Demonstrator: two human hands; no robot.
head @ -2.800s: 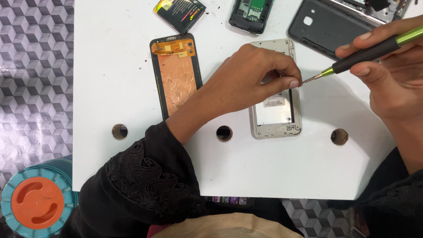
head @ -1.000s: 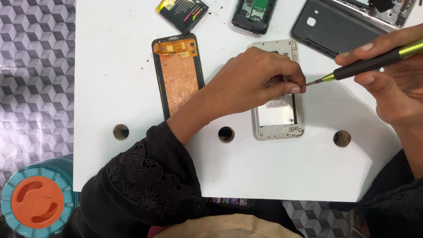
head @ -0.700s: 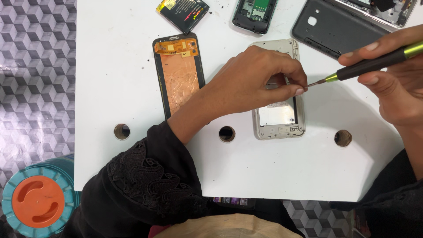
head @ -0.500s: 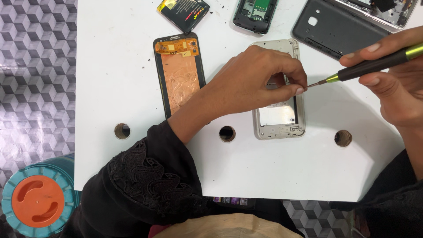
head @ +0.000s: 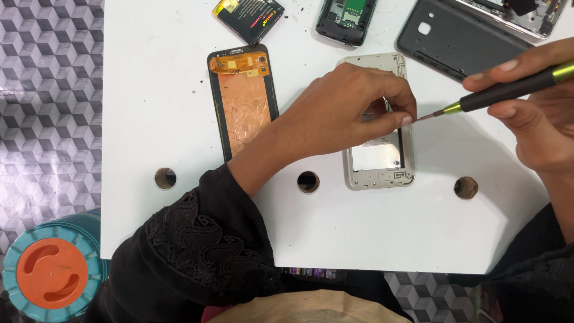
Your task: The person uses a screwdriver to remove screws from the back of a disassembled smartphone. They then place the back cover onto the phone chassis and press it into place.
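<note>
A white table (head: 149, 119) with three round holes along its near side takes up most of the scene, patterned floor showing to its left. Off the near left corner sits a teal tub with an orange lid (head: 51, 281). On the table, a dark back cover (head: 454, 39) lies at the far right, and a screen panel backed with copper foil (head: 244, 101) lies left of centre. The pale phone frame (head: 382, 161) rests mid-table, and the left hand (head: 344, 110) lies curled over its upper half, fingertips pressed at the right edge. The right hand (head: 538, 119) is closed around a thin black screwdriver (head: 502, 93), its tip touching that same edge, right at the left fingertips
</note>
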